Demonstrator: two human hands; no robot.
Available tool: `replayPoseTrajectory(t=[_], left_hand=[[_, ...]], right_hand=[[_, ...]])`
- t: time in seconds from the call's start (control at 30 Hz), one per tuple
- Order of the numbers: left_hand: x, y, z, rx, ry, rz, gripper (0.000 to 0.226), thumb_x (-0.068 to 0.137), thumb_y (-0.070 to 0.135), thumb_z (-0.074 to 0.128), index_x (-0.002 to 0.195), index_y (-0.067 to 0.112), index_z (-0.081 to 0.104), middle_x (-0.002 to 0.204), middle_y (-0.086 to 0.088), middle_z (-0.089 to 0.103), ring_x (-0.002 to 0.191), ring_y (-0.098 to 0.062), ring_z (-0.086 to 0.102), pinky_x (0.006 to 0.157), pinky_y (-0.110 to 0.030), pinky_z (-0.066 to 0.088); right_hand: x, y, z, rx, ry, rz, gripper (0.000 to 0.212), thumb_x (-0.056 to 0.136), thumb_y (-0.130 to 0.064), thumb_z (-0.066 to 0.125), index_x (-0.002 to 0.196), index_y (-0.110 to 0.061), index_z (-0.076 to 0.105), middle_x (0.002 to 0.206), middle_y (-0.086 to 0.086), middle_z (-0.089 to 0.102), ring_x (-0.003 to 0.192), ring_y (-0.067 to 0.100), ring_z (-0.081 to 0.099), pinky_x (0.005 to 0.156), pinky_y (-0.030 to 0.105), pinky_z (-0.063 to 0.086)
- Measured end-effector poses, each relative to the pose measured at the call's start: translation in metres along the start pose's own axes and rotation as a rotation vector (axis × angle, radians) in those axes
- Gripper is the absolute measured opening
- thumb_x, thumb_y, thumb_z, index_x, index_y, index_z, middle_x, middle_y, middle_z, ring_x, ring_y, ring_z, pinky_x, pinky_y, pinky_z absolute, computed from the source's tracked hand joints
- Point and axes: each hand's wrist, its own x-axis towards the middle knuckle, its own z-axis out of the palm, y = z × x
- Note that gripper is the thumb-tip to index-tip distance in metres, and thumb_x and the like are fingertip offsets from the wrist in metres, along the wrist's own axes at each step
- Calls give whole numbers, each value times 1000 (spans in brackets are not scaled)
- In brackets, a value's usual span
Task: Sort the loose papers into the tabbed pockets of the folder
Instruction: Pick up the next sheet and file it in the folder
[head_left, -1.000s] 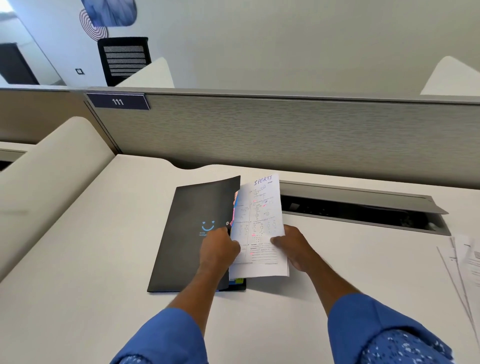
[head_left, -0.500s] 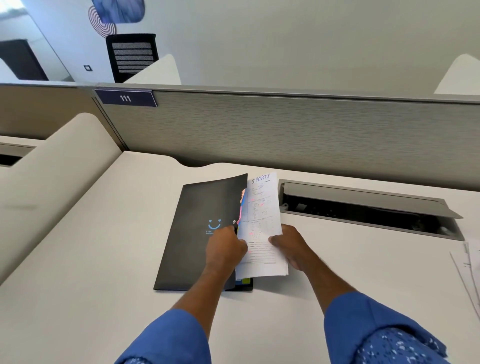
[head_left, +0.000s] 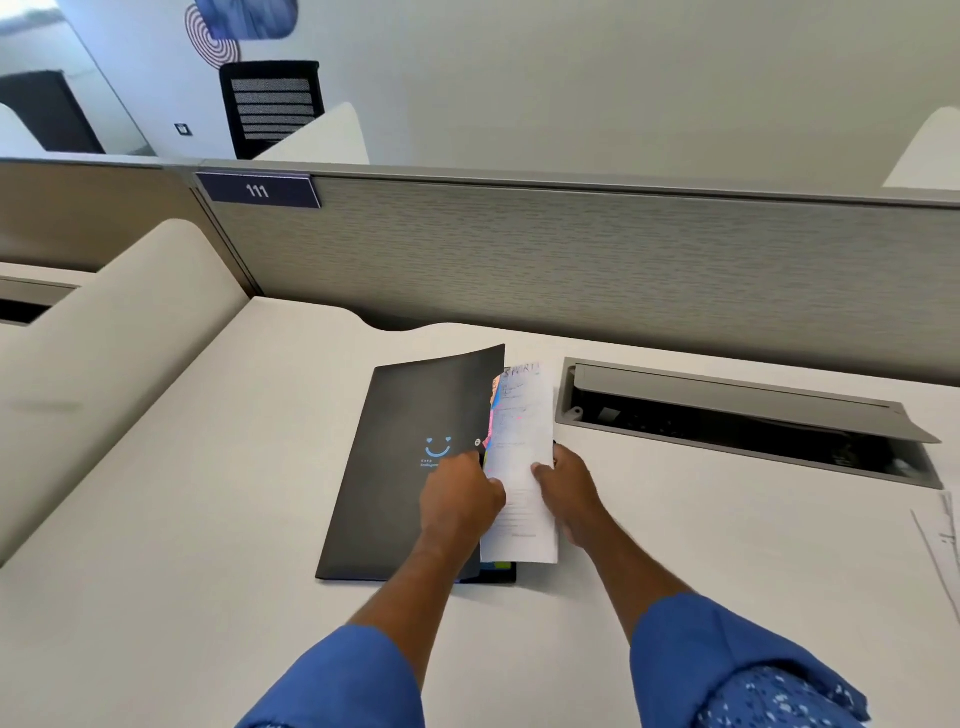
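Observation:
A black folder (head_left: 400, 457) with a blue smiley on its cover lies on the white desk (head_left: 208, 519). Coloured tabs (head_left: 492, 410) show along its right edge under the lifted cover. A white sheet headed "SPORTS" (head_left: 522, 447) sticks out of the folder's right side, most of it inside. My left hand (head_left: 457, 501) grips the cover's right edge and holds it up. My right hand (head_left: 569, 491) pinches the sheet's right edge.
An open cable tray (head_left: 737, 421) with a raised grey lid is sunk into the desk to the right of the folder. More loose papers (head_left: 943, 540) lie at the far right edge. A grey partition (head_left: 571, 260) labelled 111 closes the back.
The sheet has slid leftward, deeper into the folder, so less of it shows. Both hands moved slightly left with it. My view shifted, so the loose papers sit nearer the right edge.

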Motion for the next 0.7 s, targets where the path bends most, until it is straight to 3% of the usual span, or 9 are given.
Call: replayPoseTrajectory(t=[0.17, 0.43, 0.57, 0.7], left_hand=[[0, 1, 0, 1, 18, -3, 16, 78, 21, 51, 91, 15, 59, 90, -3, 65, 73, -24, 59, 63, -31, 51], [-3, 12, -1, -7, 36, 28, 19, 76, 21, 51, 92, 17, 61, 87, -3, 66, 71, -24, 55, 62, -28, 46], [-5, 15, 1, -19, 39, 47, 18, 78, 25, 52, 92, 17, 62, 86, -3, 66, 70, -22, 53, 63, -28, 46], [-5, 17, 3, -19, 42, 62, 24, 84, 29, 51, 100, 16, 64, 92, -4, 68, 80, -24, 62, 67, -30, 51]], right_hand=[[3, -2, -15, -128, 42, -68, 31, 87, 1, 48, 113, -6, 64, 110, 10, 69, 95, 28, 64, 76, 29, 47], [7, -8, 2, -124, -16, -62, 30, 87, 0, 48, 113, -2, 63, 109, 15, 65, 101, 34, 63, 81, 35, 51], [10, -7, 14, -111, -50, -40, 27, 90, -3, 49, 114, 2, 61, 107, 18, 65, 104, 39, 63, 93, 50, 53], [13, -6, 24, -8, -87, 20, 24, 94, -6, 51, 115, -1, 62, 110, 16, 69, 104, 33, 66, 94, 48, 54]])
